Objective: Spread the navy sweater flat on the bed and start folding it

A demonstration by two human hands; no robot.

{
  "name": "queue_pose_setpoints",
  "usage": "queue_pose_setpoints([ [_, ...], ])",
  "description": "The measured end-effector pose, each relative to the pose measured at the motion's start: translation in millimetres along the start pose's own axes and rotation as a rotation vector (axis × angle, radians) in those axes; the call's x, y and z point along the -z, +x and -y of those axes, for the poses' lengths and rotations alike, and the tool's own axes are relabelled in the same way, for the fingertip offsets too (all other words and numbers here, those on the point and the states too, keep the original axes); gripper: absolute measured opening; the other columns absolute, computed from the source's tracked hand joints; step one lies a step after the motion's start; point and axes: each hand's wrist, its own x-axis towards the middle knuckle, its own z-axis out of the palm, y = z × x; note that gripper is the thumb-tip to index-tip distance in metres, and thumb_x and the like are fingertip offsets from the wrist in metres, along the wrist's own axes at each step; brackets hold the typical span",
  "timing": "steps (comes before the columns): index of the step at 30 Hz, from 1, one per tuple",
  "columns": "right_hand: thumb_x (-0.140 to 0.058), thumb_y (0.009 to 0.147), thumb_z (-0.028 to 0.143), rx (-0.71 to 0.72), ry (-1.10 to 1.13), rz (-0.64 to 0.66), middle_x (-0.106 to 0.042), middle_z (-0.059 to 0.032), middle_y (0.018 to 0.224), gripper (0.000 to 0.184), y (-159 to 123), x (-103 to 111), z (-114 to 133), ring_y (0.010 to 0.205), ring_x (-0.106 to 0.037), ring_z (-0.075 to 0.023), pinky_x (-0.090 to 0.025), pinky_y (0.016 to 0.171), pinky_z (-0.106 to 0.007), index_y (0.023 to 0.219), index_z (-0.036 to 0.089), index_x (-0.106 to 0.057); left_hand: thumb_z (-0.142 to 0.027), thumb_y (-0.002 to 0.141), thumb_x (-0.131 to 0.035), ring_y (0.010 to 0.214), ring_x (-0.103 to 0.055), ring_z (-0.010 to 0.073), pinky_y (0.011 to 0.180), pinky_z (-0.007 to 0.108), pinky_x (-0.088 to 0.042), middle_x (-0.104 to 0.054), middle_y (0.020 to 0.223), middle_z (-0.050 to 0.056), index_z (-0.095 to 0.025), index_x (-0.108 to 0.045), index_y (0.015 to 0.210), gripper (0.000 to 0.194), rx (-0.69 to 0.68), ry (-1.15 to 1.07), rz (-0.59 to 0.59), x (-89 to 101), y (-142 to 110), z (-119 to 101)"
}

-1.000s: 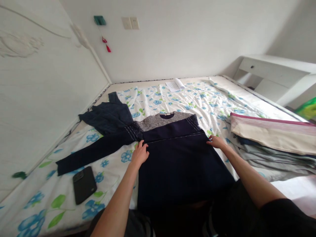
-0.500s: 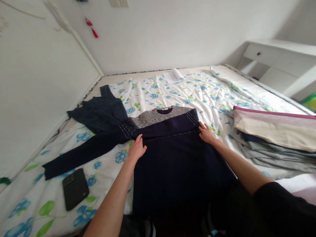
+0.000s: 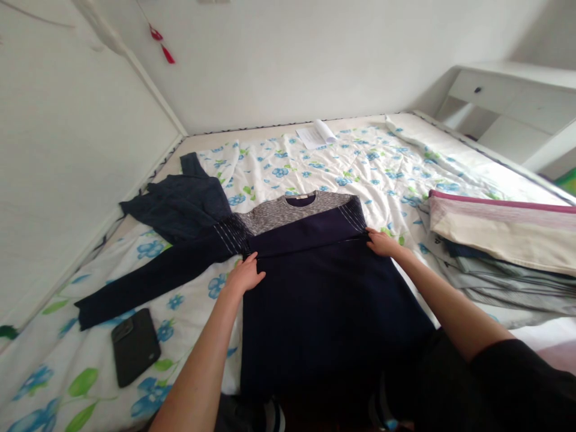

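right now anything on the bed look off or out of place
The navy sweater has one sleeve jutting out sideways across the floral quilt, with no matching sleeve in view, and a dark garment lies bunched beside it near the wall. A black phone also sits loose on the quilt.

A plain white wall [image 3: 288, 60] is rising across the far side of the room, with a red tassel [image 3: 162, 48] hanging from a thin cord near its left end. Along the left, a tall white panel [image 3: 67, 150] is running beside the bed [image 3: 360, 156] and meeting the far wall in a corner. At far right, a white cabinet [image 3: 508, 102] with a dark-knobbed drawer is standing just past the bed's edge, while soft, even light is falling across everything.
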Motion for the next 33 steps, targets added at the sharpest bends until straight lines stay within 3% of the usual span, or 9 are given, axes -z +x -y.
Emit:
queue_pose_setpoints([
  [4, -0.07, 0.1, 0.035, -0.031, 0.289, -0.181, -0.072, -0.0097, 0.16, 0.03, 2.3, -2.3, -9.2, 0.141, -0.072, -0.0348, -0.053, 0.125, -0.046, 0.122, 0.022, -0.087, -0.044, 0.104, -0.054, 0.158, -0.059, 0.035, 0.134, 0.043, -0.04, -0.032, 0.19, 0.014, -0.012, -0.069, 0.16, 0.067, -0.025, 0.053, 0.079, 5.6, 2.3, 2.1],
  [7, -0.071, 0.102, 0.044, -0.231, 0.529, -0.293, -0.086, -0.0099, 0.127, 0.028, 9.0, 0.9, -20.6, 0.119, -0.08, -0.0306, -0.063, 0.106, -0.04, 0.111, 0.022, -0.086, -0.043, 0.104, -0.053, 0.16, -0.057, 0.0353, 0.135, 0.044, -0.039, -0.032, 0.19, 0.014, -0.012, -0.068, 0.162, 0.067, -0.022, 0.064, 0.075, 6.9, 3.2, 0.4],
  [10, -0.074, 0.103, 0.048, -0.457, 0.786, -0.355, -0.085, -0.0112, 0.102, 0.032, 29.1, 9.2, -24.8, 0.094, -0.08, -0.0255, -0.065, 0.085, -0.033, 0.11, 0.017, -0.081, -0.043, 0.104, -0.054, 0.16, -0.057, 0.0376, 0.134, 0.047, -0.04, -0.032, 0.19, 0.014, -0.014, -0.069, 0.161, 0.066, -0.005, 0.042, 0.07, 5.0, 3.6, -1.7],
  [13, -0.078, 0.103, 0.05, -0.453, 1.042, -0.313, -0.083, -0.0117, 0.098, 0.034, 61.4, 16.8, -17.9, 0.084, -0.077, -0.0201, -0.063, 0.076, -0.027, 0.11, 0.016, -0.077, -0.042, 0.103, -0.053, 0.159, -0.058, 0.0385, 0.134, 0.048, -0.039, -0.032, 0.19, 0.015, -0.012, -0.069, 0.161, 0.067, -0.009, 0.034, 0.075, 3.0, 3.9, -2.4],
  [15, -0.078, 0.104, 0.054, -0.429, 1.021, -0.262, -0.081, -0.0103, 0.093, 0.037, 84.7, 19.0, -10.3, 0.082, -0.076, -0.0202, -0.062, 0.074, -0.026, 0.106, 0.017, -0.079, -0.042, 0.103, -0.053, 0.158, -0.059, 0.0391, 0.134, 0.049, -0.04, -0.032, 0.19, 0.016, -0.01, -0.07, 0.159, 0.067, -0.006, 0.038, 0.068, 1.8, 4.8, -1.7],
  [18, -0.077, 0.103, 0.062, -0.462, 0.795, -0.239, -0.079, -0.0097, 0.087, 0.044, 115.4, 20.0, -3.5, 0.087, -0.075, -0.0253, -0.061, 0.08, -0.032, 0.097, 0.019, -0.08, -0.042, 0.101, -0.057, 0.155, -0.062, 0.0394, 0.133, 0.049, -0.043, -0.036, 0.188, 0.015, -0.012, -0.073, 0.154, 0.063, 0.003, 0.019, 0.04, -0.3, 7.3, 1.0],
  [22, -0.08, 0.1, 0.06, -0.517, 0.65, -0.266, -0.077, -0.0092, 0.084, 0.041, 141.3, 23.1, -12.5, 0.089, -0.074, -0.0283, -0.059, 0.084, -0.035, 0.09, 0.02, -0.077, -0.041, 0.097, -0.062, 0.153, -0.064, 0.0374, 0.132, 0.046, -0.045, -0.042, 0.187, 0.013, -0.015, -0.074, 0.151, 0.061, 0.004, -0.014, 0.003, -3.4, 10.6, 5.1],
  [28, -0.08, 0.1, 0.057, -0.614, 0.553, -0.418, -0.068, -0.0048, 0.07, 0.04, 145.2, 21.1, -35.3, 0.083, -0.07, -0.0271, -0.056, 0.081, -0.033, 0.082, 0.023, -0.071, -0.045, 0.102, -0.06, 0.16, -0.057, 0.0363, 0.136, 0.046, -0.04, -0.043, 0.186, 0.014, -0.012, -0.061, 0.165, 0.071, -0.008, -0.017, -0.017, -4.9, 11.9, 4.7],
  [33, -0.078, 0.1, 0.056, -0.526, 0.718, -0.346, -0.075, -0.0055, 0.082, 0.037, 130.8, 21.2, -38.1, 0.082, -0.07, -0.0226, -0.058, 0.08, -0.032, 0.098, 0.019, -0.078, -0.044, 0.103, -0.06, 0.163, -0.054, 0.0379, 0.137, 0.048, -0.04, -0.044, 0.185, 0.017, -0.011, -0.06, 0.167, 0.072, -0.019, -0.015, 0.001, -4.2, 12.5, 5.0],
])
